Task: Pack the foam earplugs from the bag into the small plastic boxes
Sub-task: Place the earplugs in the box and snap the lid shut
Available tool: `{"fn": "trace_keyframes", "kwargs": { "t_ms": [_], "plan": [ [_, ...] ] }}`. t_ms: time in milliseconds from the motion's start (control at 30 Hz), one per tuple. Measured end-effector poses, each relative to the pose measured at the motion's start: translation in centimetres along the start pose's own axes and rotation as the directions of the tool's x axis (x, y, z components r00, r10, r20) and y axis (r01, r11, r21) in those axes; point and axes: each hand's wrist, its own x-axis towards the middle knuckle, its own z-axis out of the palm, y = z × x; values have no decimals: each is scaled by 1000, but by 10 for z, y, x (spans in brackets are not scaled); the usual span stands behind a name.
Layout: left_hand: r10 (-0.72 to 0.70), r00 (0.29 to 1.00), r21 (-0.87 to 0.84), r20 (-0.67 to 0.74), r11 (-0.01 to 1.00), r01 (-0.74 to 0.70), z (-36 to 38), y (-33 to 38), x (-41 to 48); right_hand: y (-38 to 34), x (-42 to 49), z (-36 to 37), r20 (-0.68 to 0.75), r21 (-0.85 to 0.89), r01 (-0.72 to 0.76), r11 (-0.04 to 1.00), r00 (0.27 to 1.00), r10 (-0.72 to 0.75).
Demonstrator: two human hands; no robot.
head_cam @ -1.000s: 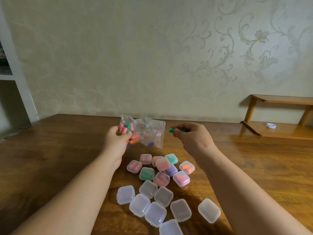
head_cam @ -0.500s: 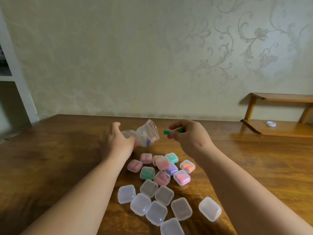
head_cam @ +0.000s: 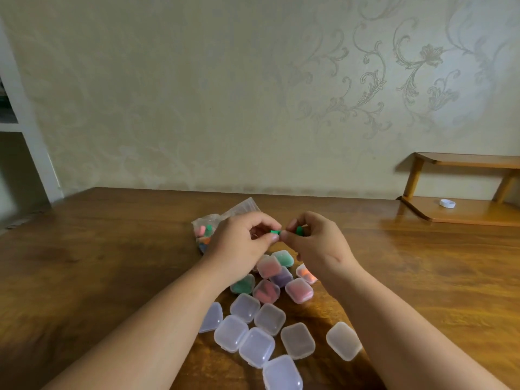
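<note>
The left hand (head_cam: 242,244) half hides the bag (head_cam: 206,229) on the desk (head_cam: 112,263) and pinches a green earplug (head_cam: 275,232); the right hand (head_cam: 316,244) grips a second earplug (head_cam: 300,231). Forearms (head_cam: 157,319) cover some boxes (head_cam: 256,346). Desk stretches wide either side.

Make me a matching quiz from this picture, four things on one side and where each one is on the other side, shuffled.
Things
1. bag
2. green earplug
3. white cap
4. empty clear boxes

Places
A. on the low wooden shelf
B. pinched by the left hand
C. lying on the table just beyond that hand
D. on the table, nearest the camera

Pairs: 1-C, 2-B, 3-A, 4-D
</note>
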Motion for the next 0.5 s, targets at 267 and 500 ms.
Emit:
{"fn": "trace_keyframes", "kwargs": {
  "t_ms": [267,500],
  "plan": [
    [-133,987,-150,-92,982,118,-8,-2,7,3,-4,-4,-21,-32,-70,997,997,70],
    [-218,976,-228,-32,952,205,-10,0,6,0,-8,-6,-69,110,-24,994,997,31]
  ]
}}
